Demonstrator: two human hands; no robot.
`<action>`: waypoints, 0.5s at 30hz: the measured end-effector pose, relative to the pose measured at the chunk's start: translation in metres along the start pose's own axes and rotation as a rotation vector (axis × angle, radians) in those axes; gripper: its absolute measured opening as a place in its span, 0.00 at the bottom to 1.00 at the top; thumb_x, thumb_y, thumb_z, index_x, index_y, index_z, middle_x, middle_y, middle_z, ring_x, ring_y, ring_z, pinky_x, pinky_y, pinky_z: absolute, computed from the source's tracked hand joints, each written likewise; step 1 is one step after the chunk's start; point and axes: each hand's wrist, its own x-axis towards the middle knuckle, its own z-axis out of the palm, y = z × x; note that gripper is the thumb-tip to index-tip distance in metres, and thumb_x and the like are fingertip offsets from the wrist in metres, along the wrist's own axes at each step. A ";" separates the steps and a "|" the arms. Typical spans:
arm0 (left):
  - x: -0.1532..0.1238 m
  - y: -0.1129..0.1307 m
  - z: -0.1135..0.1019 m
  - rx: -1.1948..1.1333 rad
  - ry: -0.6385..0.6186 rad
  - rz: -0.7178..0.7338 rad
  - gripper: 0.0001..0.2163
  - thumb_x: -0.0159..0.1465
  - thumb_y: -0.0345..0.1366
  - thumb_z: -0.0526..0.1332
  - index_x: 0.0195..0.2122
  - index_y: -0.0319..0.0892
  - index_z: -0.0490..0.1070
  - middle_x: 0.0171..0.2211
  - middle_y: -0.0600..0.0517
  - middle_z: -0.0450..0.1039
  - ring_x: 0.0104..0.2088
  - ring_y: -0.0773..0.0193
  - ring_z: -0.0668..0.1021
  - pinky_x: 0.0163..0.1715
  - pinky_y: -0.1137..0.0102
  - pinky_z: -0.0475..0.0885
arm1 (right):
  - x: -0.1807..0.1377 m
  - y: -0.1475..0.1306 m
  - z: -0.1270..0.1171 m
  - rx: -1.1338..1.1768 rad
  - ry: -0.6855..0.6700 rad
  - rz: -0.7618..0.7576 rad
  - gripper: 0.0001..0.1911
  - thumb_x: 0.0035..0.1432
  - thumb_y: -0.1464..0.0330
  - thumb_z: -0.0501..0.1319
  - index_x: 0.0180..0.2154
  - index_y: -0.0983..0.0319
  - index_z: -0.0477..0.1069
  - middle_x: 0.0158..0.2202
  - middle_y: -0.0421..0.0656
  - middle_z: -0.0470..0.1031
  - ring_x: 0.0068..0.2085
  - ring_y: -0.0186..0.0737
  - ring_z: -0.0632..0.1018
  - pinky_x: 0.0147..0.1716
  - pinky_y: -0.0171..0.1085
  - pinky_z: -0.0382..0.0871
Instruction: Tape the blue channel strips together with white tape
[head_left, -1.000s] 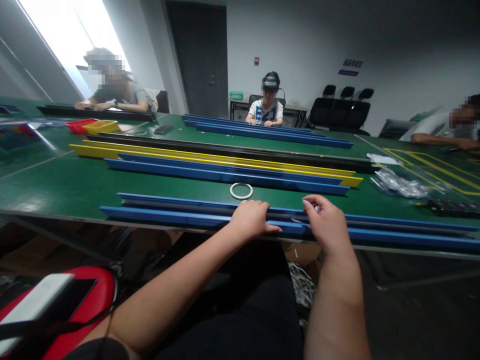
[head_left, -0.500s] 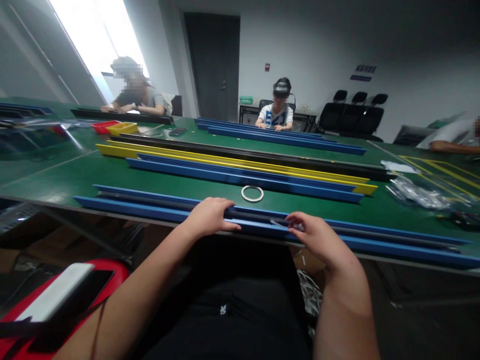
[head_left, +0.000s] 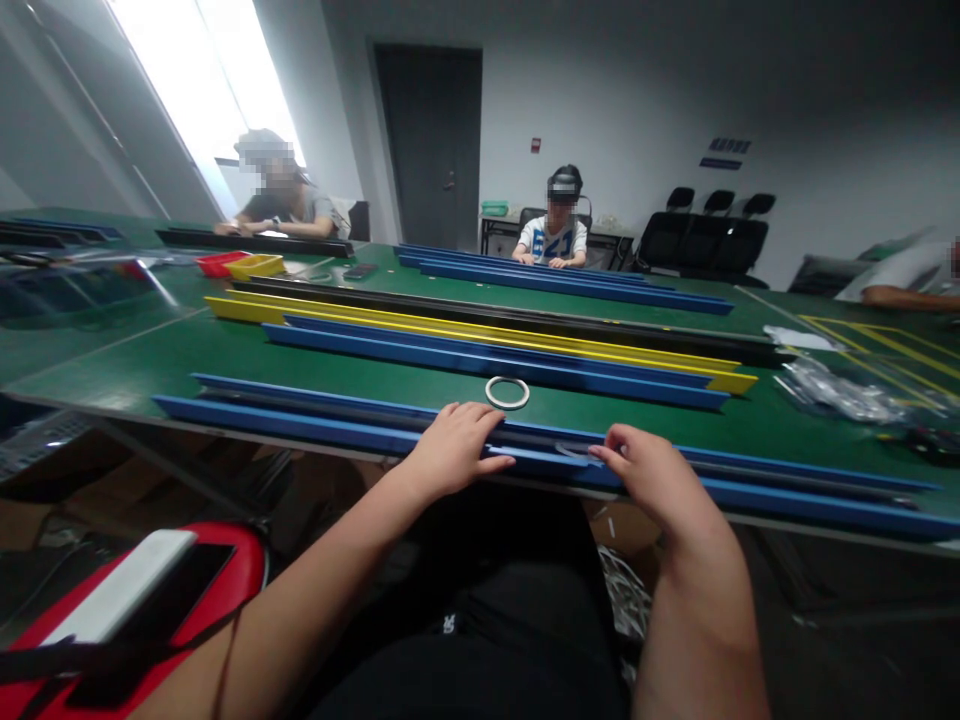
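Note:
A long blue channel [head_left: 300, 428] with a dark strip inside lies along the near edge of the green table [head_left: 135, 365]. My left hand [head_left: 456, 450] rests on top of the channel, fingers bent over it and pressing it. My right hand [head_left: 646, 474] is just to the right, fingers curled at the channel's near wall, pinching something small that I cannot make out. A white tape ring [head_left: 507, 392] lies flat on the table just behind my hands.
More long blue [head_left: 487, 362], yellow [head_left: 480, 330] and black [head_left: 525, 318] channels lie across the table. Clear plastic bags [head_left: 840, 388] sit at the right. Red and yellow bins [head_left: 240, 264] stand far left. Other people sit around the table. A red stool with a phone [head_left: 127, 600] is near left.
My view shifted, so the scene sits further right and lower. My left hand slid a little along the channel; my right hand dropped lower onto the channel's near wall.

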 end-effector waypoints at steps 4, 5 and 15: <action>0.025 0.042 0.013 -0.041 -0.014 0.060 0.31 0.62 0.59 0.58 0.60 0.46 0.62 0.55 0.44 0.71 0.55 0.50 0.72 0.57 0.55 0.62 | -0.001 0.004 0.001 -0.017 0.003 -0.012 0.15 0.60 0.56 0.58 0.26 0.58 0.65 0.22 0.39 0.71 0.25 0.37 0.68 0.26 0.35 0.52; 0.032 0.052 0.016 -0.043 -0.013 0.060 0.31 0.61 0.60 0.58 0.58 0.45 0.63 0.53 0.44 0.73 0.53 0.50 0.74 0.56 0.55 0.63 | -0.002 0.005 -0.001 -0.010 0.037 -0.015 0.15 0.61 0.57 0.57 0.26 0.58 0.64 0.23 0.40 0.71 0.25 0.37 0.68 0.26 0.35 0.52; 0.075 0.086 0.040 0.001 -0.077 0.085 0.31 0.55 0.66 0.59 0.42 0.41 0.70 0.40 0.44 0.77 0.42 0.49 0.79 0.41 0.60 0.71 | -0.016 0.014 -0.023 0.258 0.247 0.075 0.13 0.61 0.60 0.57 0.27 0.58 0.59 0.28 0.39 0.76 0.27 0.35 0.72 0.28 0.33 0.55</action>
